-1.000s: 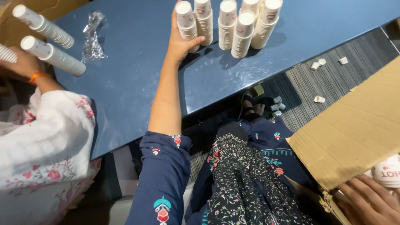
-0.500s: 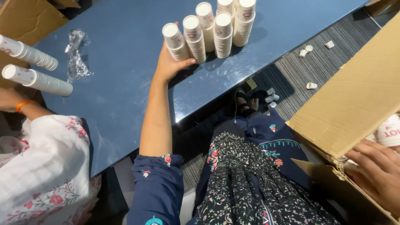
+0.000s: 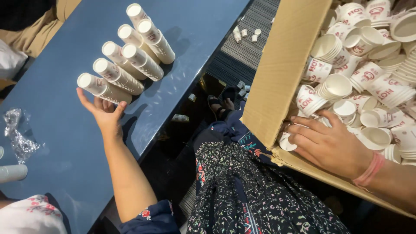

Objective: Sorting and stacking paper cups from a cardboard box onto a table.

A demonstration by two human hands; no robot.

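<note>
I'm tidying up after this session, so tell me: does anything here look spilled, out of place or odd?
Yes. Several small white cups lie scattered on the striped floor beyond the blue table, with more under its edge. A crumpled clear plastic wrapper lies loose on the table. Cups in the cardboard box are jumbled.

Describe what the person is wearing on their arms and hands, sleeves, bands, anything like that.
Both hands are bare, no gloves or rings visible. The left hand leads to a bare forearm; a dark navy sleeve with small red floral embroidery begins near the elbow. The right hand has a pink band round the wrist; its sleeve is out of view.
</note>
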